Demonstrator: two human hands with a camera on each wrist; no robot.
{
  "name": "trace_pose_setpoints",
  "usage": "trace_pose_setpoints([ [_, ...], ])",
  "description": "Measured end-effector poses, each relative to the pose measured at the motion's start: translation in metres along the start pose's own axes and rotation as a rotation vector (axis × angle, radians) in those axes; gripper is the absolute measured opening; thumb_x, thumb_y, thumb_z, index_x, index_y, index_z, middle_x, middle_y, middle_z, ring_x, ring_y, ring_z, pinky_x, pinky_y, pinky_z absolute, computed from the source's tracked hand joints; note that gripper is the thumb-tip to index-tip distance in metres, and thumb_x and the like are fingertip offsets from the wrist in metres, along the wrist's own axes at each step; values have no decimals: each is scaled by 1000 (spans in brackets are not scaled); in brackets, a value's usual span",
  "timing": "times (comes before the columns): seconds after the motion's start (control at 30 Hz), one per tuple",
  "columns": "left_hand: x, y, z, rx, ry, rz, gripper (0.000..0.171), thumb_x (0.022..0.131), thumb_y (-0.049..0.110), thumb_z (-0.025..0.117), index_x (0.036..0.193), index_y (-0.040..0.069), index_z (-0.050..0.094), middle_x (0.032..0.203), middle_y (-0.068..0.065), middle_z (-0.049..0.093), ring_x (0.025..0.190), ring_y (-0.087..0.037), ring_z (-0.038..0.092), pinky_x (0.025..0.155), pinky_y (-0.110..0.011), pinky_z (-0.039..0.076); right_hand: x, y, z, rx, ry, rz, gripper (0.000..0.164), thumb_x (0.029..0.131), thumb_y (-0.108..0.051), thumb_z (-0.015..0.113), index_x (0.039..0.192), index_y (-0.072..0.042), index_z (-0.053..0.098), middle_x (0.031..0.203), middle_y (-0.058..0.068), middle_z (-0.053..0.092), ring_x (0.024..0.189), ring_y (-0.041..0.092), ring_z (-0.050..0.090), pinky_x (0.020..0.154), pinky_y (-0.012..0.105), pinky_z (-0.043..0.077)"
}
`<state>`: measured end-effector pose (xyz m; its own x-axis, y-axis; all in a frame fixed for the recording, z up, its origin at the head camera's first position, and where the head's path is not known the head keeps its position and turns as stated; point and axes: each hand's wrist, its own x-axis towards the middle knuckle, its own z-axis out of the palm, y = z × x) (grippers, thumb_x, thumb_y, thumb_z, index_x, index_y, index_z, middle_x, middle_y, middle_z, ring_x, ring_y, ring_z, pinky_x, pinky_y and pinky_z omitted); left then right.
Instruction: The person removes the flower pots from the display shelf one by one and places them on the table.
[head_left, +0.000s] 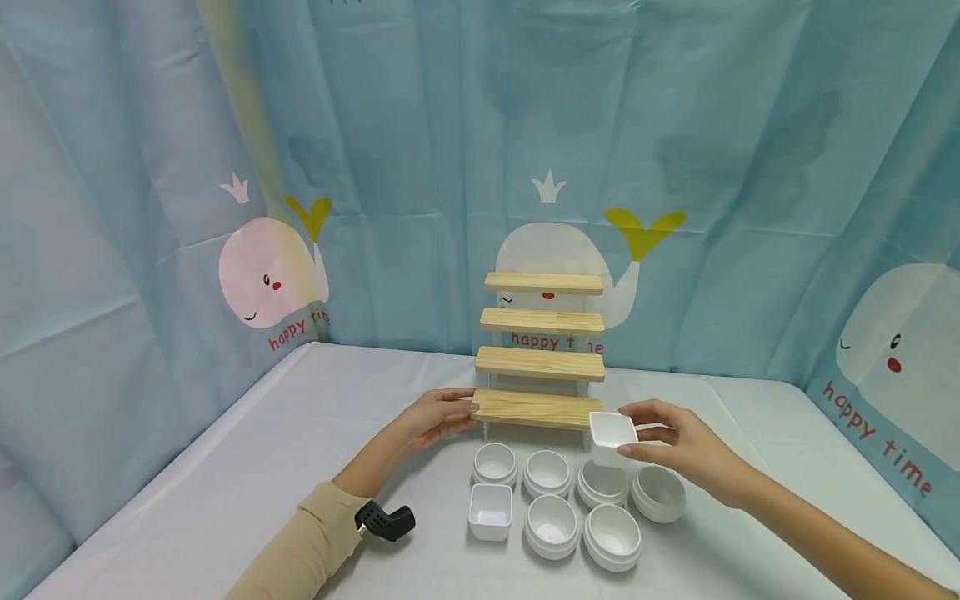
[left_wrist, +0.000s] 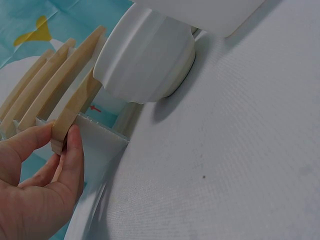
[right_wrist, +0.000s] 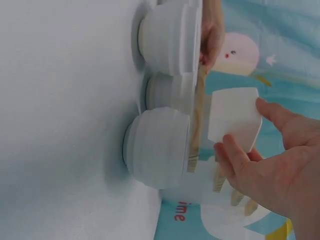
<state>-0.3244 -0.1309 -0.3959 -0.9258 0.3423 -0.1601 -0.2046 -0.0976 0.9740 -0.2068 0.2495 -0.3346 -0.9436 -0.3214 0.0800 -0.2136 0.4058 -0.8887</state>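
My left hand (head_left: pixel 438 417) pinches the left end of the lowest wooden step of a tiered display stand (head_left: pixel 540 408), thumb on top and fingers beneath, as the left wrist view shows. In my right hand (head_left: pixel 671 437) is a small white square cup (head_left: pixel 612 432), held by its side between thumb and fingers. It is raised beside the right end of the lowest step, overlapping a round white bowl (head_left: pixel 602 485) in the head view. The right wrist view shows the square cup (right_wrist: pixel 234 117) off the table, with fingertips along its sides.
In front of the stand sit several round white bowls (head_left: pixel 551 527) and another square white cup (head_left: pixel 491 512), in two rows. A white cloth covers the table (head_left: pixel 405 575). A blue curtain with whale prints (head_left: pixel 420 167) hangs close behind the stand.
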Motion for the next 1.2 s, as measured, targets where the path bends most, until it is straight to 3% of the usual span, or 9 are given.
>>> trace_pose_setpoints([
  [0.63,-1,0,0,-8,3,0,54,106,-3,58,155,-13,39,127,-22,63,95,-13,71,88,-22,64,-31,6,-3,17,-10,-2,61,95,-15,80,145,6,51,136,20,58,109,6,67,85,27,64],
  [1.2,-1,0,3,-13,9,2,54,105,-5,59,154,-13,41,124,-21,64,95,-14,71,88,-22,64,-53,25,-19,9,-95,-1,55,99,-11,75,145,7,50,135,10,60,111,5,67,85,29,65],
])
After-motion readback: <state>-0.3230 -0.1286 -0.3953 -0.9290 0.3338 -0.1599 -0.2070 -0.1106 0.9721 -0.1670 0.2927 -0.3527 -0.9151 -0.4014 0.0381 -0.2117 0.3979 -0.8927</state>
